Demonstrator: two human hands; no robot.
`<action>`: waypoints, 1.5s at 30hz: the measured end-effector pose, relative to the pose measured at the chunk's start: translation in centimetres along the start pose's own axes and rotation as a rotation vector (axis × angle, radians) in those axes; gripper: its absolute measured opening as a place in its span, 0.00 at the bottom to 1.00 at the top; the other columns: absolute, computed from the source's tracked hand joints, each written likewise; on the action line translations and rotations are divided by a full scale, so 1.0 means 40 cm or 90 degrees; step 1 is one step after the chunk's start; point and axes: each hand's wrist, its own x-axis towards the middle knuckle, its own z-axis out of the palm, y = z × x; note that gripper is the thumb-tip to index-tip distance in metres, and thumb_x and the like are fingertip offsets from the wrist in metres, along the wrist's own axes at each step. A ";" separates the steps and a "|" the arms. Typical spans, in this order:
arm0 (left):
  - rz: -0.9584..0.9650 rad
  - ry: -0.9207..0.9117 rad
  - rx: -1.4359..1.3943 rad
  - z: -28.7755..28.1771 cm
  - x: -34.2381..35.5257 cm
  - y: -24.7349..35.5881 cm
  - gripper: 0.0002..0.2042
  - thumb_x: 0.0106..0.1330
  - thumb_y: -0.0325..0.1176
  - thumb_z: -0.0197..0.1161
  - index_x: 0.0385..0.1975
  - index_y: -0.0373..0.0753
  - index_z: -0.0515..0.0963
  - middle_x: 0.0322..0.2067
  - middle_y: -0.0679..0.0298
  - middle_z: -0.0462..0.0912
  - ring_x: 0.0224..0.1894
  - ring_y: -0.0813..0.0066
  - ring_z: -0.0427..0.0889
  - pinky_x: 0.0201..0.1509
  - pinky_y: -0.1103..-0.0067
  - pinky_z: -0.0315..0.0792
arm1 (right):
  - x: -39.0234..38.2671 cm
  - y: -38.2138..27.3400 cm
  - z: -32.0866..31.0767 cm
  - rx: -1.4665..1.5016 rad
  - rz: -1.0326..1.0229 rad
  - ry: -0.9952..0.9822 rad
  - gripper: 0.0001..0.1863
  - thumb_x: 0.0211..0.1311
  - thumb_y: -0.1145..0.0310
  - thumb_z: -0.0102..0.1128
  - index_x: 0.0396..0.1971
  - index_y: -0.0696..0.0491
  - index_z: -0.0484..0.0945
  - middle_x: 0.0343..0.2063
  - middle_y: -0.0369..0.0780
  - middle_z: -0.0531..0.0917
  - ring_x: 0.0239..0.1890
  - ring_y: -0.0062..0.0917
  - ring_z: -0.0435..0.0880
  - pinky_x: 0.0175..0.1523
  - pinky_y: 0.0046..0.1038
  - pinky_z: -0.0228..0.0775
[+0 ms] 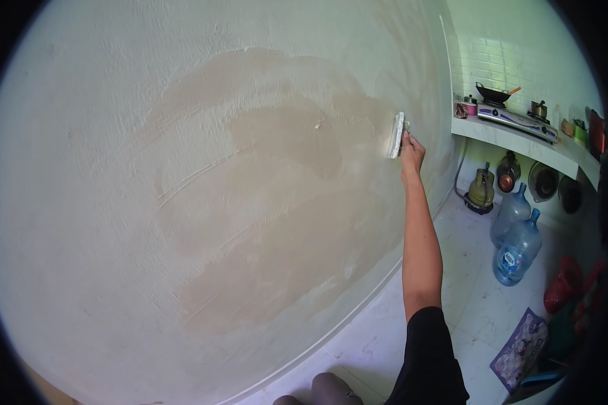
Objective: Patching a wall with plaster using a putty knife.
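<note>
Stretched out at full arm's length, my right hand (413, 154) grips a wide putty knife (396, 136) smeared with whitish paste. Its blade stands nearly upright against the plastered wall (81, 196), at the right side of a damp-looking beige patch (297, 229). Ridges and streaks of filler cross that patch, and a small raised lump (318, 125) sits in its upper part. The handle is mostly hidden in my fingers. My left hand is out of the picture.
At right, a counter (520, 138) carries a gas stove (518, 122) with a wok (495, 92) and a small pot (538, 109). Below stand a green gas cylinder (481, 190) and two blue water bottles (518, 250). A patterned mat (519, 349) lies on the tiled floor (476, 297).
</note>
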 end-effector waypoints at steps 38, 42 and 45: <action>-0.101 0.278 -0.124 -0.007 -0.055 0.181 0.27 0.69 0.41 0.58 0.63 0.31 0.67 0.44 0.58 0.82 0.26 0.78 0.80 0.24 0.86 0.73 | -0.785 -0.433 0.443 -0.077 -0.451 -0.128 0.16 0.66 0.73 0.60 0.48 0.69 0.76 0.33 0.48 0.74 0.36 0.41 0.76 0.37 0.39 0.70; -0.025 0.234 -0.132 -0.004 -0.038 0.130 0.30 0.67 0.41 0.59 0.65 0.30 0.65 0.45 0.57 0.81 0.26 0.79 0.79 0.25 0.87 0.71 | -0.845 -0.465 0.435 -0.012 -0.507 -0.248 0.16 0.66 0.73 0.60 0.47 0.70 0.76 0.34 0.49 0.75 0.37 0.42 0.77 0.39 0.39 0.71; -0.051 0.221 -0.149 0.010 -0.001 0.176 0.29 0.65 0.38 0.59 0.65 0.31 0.66 0.45 0.57 0.81 0.26 0.78 0.79 0.25 0.87 0.72 | -0.879 -0.496 0.391 0.143 -0.477 -0.422 0.12 0.66 0.73 0.59 0.43 0.68 0.78 0.33 0.51 0.78 0.35 0.42 0.80 0.40 0.35 0.73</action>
